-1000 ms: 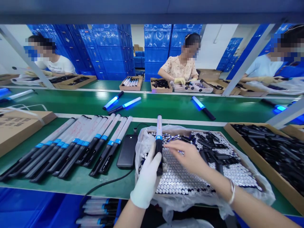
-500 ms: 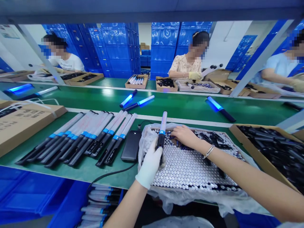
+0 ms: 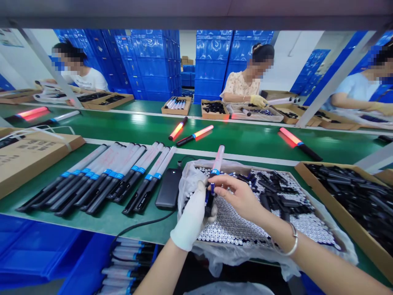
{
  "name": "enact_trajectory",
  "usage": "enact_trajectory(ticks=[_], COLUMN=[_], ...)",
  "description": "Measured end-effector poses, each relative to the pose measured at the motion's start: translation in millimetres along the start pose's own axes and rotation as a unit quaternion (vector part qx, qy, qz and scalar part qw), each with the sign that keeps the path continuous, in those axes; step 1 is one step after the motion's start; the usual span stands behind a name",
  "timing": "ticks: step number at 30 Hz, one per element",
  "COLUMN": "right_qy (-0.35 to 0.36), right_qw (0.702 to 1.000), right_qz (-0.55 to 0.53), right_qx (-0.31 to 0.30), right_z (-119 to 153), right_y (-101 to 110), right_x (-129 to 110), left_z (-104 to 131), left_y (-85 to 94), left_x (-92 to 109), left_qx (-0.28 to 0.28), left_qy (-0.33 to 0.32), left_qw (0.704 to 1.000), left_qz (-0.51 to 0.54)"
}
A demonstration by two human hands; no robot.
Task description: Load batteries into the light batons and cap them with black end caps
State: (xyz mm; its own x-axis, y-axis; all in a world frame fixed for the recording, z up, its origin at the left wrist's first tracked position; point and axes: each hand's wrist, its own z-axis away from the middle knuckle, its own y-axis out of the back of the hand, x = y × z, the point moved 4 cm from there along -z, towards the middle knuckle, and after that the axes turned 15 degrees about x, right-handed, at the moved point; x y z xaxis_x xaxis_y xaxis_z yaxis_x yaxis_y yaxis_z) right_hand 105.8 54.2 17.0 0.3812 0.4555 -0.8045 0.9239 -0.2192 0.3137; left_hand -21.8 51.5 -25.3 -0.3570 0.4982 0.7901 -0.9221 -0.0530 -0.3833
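My left hand [image 3: 196,207], in a white glove, is closed around the black handle of a light stick [image 3: 218,159] with a clear tube and a blue band, tilted upward. My bare right hand [image 3: 238,193] pinches a small blue battery [image 3: 212,188] against the stick's handle, where the fingers partly hide it. Beneath both hands is a plastic-lined box of batteries [image 3: 227,229] standing on end, silver ends up. Black plastic parts [image 3: 284,200] lie loose on top of the batteries at the right.
Several unlit light sticks [image 3: 101,176] lie in a row at left beside a black power bank [image 3: 168,188]. A carton of black parts [image 3: 346,196] stands at right. Lit red sticks [image 3: 201,132] lie on the green conveyor [image 3: 147,129]. Co-workers [image 3: 242,84] sit across it.
My right hand has come from the batteries leftward to the held stick, bringing a battery. Lights on the belt turned from blue to red, and sticks there shifted right.
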Motion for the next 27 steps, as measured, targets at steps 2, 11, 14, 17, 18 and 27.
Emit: enact_trajectory(ticks=[2,11,14,17,18,27], right_qy=[0.040,0.109,0.052,0.110,0.143,0.299], right_qw=[0.999,0.988,0.997,0.991,0.984,0.925], right_qz=[0.033,0.092,0.036,0.063,0.092,0.212], right_qx=[0.012,0.055,0.033,-0.032,-0.051,-0.104], right_z=[3,6,3,-4,-6,-7], right_y=[-2,6,8,9,9,6], right_x=[-1,-10,-8,-14,-18,-33], left_z=[1,12,14,12,11,9], left_y=[1.4,3.9,3.8,4.3,4.5,5.2], left_x=[-2,5,6,2,0,-2], left_qx=[-0.005,-0.022,-0.026,-0.027,-0.024,0.003], left_qy=[-0.003,-0.031,-0.034,-0.029,-0.029,-0.057], left_qw=[1.000,0.999,0.998,0.998,0.998,0.998], left_qz=[-0.016,-0.026,-0.038,-0.052,-0.055,-0.025])
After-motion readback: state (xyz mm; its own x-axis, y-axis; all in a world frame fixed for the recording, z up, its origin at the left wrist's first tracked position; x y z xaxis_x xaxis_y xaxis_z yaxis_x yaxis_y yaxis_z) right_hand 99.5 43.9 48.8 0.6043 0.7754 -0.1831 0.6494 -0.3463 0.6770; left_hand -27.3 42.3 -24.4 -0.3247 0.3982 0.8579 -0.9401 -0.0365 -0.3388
